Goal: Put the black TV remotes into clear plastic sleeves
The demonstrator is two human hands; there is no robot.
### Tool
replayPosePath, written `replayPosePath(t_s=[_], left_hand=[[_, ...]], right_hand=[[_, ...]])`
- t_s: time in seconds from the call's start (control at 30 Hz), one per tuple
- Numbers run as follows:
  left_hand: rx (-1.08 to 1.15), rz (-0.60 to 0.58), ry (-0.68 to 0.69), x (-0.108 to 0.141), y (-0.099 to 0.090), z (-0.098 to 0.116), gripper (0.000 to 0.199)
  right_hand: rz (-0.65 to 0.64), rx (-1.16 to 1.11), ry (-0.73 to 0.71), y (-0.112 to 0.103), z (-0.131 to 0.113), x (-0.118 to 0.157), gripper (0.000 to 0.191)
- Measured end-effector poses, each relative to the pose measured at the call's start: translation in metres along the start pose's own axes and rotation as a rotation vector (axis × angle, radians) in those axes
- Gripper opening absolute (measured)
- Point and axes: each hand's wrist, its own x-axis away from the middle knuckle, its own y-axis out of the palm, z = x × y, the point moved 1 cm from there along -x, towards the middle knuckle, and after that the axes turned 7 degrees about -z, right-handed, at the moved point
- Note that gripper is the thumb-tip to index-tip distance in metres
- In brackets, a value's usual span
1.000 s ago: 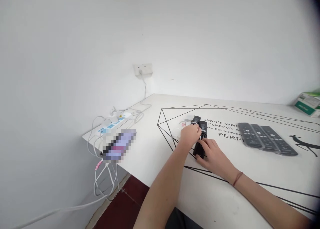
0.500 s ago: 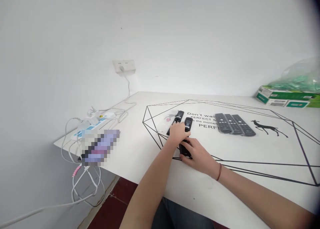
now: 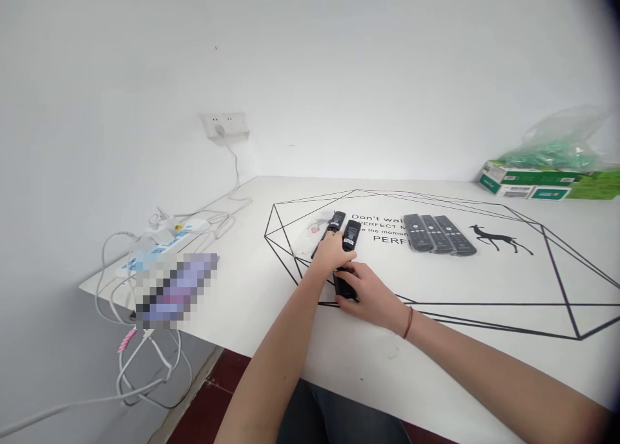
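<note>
We have both hands on a black remote control (image 3: 351,235) on the white table (image 3: 237,289), left of the three remotes (image 3: 437,234) and close to the near edge. It lies back side up, a pale label showing near its far part. Its long axis runs away from us towards the wall, the far end leaning slightly to our right; our fingers hide its middle.

Our left hand (image 3: 332,253) bends over that middle with the fingers curled and close together; we cannot tell whether they pinch anything or only press. Our right hand (image 3: 372,291), a red cord (image 3: 408,322) around its wrist, holds the near end between thumb and fingers, parted about as far as the casing needs. The two hands are just beside each other.

Just left of this remote, a second black remote (image 3: 336,221) also lies back up, its far end leaning more strongly to our right; our left hand partly covers it. A clear plastic wrapper (image 3: 303,243) lies beside that one. The three remotes, well apart to our right, lie side by side with buttons up and their far ends leaning to our left.
</note>
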Motion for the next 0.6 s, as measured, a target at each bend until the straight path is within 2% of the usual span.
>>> replayPosePath(t_s=[0.17,0.23,0.33,0.4,0.6], left_hand=[[0.09,0.01,-0.019,0.001,-0.002,0.001,0.065],[0.132,0.06,0.009,0.0,-0.004,0.002,0.06],[0.253,0.124,0.036,-0.001,-0.005,0.0,0.04],[0.405,0.144,0.014,-0.003,-0.004,-0.001,0.033],[1.015,0.186,-0.071,-0.01,-0.004,0.0,0.032]], right_hand=[[0.0,-0.011,0.004,0.001,0.002,0.0,0.039],[-0.009,-0.021,-0.017,0.0,0.001,-0.001,0.04],[-0.019,-0.043,-0.021,-0.002,-0.001,-0.002,0.042],[-0.019,-0.054,0.001,-0.003,-0.002,-0.002,0.043],[-0.019,-0.04,0.029,-0.001,-0.007,-0.003,0.045]])
